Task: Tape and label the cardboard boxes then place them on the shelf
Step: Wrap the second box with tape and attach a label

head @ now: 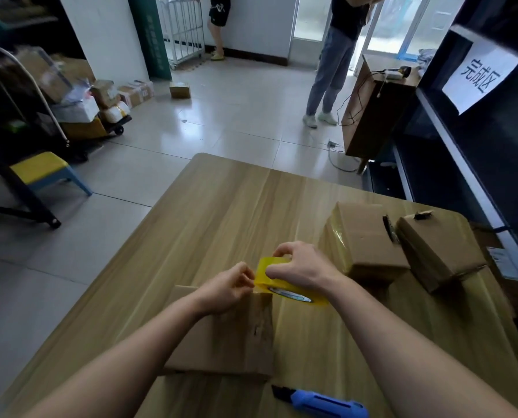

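Three cardboard boxes stand on the wooden table [221,206]. The near box [230,339] lies under the hands. The second box [363,236] and third box [435,248] sit side by side at the right, close to the shelf [462,152]. There is one yellow tape roll [266,268], held over the near box's far edge. The right hand [300,267] grips it with curled fingers. The left hand [227,289] pinches the tape's loose end. One blue utility knife [327,401] lies at the table's near edge. One paper sign [480,76] hangs on the shelf.
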A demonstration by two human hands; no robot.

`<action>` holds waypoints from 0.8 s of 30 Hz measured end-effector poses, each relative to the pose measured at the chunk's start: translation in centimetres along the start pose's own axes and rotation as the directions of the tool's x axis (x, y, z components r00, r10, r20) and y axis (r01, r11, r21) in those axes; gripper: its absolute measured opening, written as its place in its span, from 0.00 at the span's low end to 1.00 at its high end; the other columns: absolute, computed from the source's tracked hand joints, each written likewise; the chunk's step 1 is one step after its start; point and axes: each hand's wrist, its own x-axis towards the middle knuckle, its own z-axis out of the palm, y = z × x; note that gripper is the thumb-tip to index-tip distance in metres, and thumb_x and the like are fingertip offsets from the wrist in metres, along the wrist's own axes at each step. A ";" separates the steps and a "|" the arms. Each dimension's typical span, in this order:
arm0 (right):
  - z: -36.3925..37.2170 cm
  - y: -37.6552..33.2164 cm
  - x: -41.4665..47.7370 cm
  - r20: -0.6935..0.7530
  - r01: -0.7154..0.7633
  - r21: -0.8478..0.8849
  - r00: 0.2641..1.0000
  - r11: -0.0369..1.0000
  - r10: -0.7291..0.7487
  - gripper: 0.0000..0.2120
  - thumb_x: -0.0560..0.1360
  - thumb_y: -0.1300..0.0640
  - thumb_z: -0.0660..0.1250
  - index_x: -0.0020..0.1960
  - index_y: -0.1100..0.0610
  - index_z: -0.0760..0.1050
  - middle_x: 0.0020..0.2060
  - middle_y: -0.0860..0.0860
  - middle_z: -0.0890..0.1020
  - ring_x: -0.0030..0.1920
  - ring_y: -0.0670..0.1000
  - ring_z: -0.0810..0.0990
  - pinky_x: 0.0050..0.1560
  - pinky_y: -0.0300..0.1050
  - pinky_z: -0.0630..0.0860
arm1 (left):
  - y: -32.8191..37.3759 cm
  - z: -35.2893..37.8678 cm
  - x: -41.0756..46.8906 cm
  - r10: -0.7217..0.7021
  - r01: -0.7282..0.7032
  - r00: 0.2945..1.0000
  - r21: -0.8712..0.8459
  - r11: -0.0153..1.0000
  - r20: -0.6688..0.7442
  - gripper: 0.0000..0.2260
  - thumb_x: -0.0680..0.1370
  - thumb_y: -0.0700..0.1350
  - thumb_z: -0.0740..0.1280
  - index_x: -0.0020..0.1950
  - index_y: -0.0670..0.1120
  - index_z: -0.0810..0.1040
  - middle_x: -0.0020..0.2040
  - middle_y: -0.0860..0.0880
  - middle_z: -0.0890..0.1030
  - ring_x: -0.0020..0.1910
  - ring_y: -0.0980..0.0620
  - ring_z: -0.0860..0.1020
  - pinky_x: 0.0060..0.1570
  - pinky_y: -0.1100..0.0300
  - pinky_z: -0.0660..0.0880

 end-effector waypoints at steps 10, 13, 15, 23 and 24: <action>-0.3 0.3 -1.2 -0.029 -0.003 -0.029 1.000 1.000 0.002 0.24 0.70 0.41 0.69 0.63 0.48 0.76 0.58 0.50 0.79 0.56 0.53 0.77 0.54 0.47 0.76 | -0.2 -0.2 -0.8 -0.085 -0.001 0.984 0.476 0.879 0.160 0.50 0.65 0.49 0.79 0.76 0.62 0.48 0.66 0.50 0.73 0.62 0.48 0.73 0.58 0.53 0.73; -0.4 -0.1 -1.3 -0.045 0.012 -0.060 0.999 0.998 -0.014 0.24 0.70 0.41 0.69 0.63 0.49 0.76 0.58 0.51 0.79 0.56 0.53 0.77 0.55 0.48 0.76 | 0.3 1.2 -0.7 -0.131 0.089 0.990 0.463 0.882 0.060 0.49 0.65 0.57 0.78 0.76 0.61 0.49 0.67 0.47 0.72 0.64 0.45 0.73 0.59 0.51 0.74; -0.6 -0.4 -1.4 -0.055 0.006 -0.080 0.998 0.997 -0.011 0.24 0.70 0.41 0.68 0.63 0.49 0.76 0.59 0.51 0.79 0.57 0.55 0.77 0.57 0.49 0.76 | 0.6 2.8 -0.9 -0.170 0.167 0.985 0.442 0.881 -0.034 0.47 0.66 0.62 0.75 0.76 0.61 0.51 0.66 0.46 0.71 0.64 0.43 0.73 0.58 0.51 0.74; -1.9 0.4 -1.3 -0.012 0.045 -0.003 0.999 0.999 -0.045 0.23 0.68 0.42 0.70 0.62 0.47 0.77 0.59 0.48 0.79 0.55 0.51 0.76 0.52 0.46 0.76 | 2.4 3.3 0.0 -0.313 0.316 0.934 -0.009 0.949 -0.175 0.33 0.70 0.50 0.70 0.74 0.48 0.65 0.69 0.46 0.70 0.70 0.46 0.68 0.69 0.44 0.66; -2.0 0.5 -1.5 -0.005 0.055 0.021 0.998 0.998 -0.055 0.23 0.68 0.42 0.70 0.61 0.47 0.77 0.58 0.48 0.79 0.55 0.50 0.76 0.52 0.47 0.77 | 2.8 2.9 0.2 -0.292 0.256 0.932 -0.181 0.950 -0.213 0.27 0.71 0.44 0.68 0.70 0.44 0.71 0.66 0.44 0.74 0.66 0.46 0.72 0.66 0.45 0.69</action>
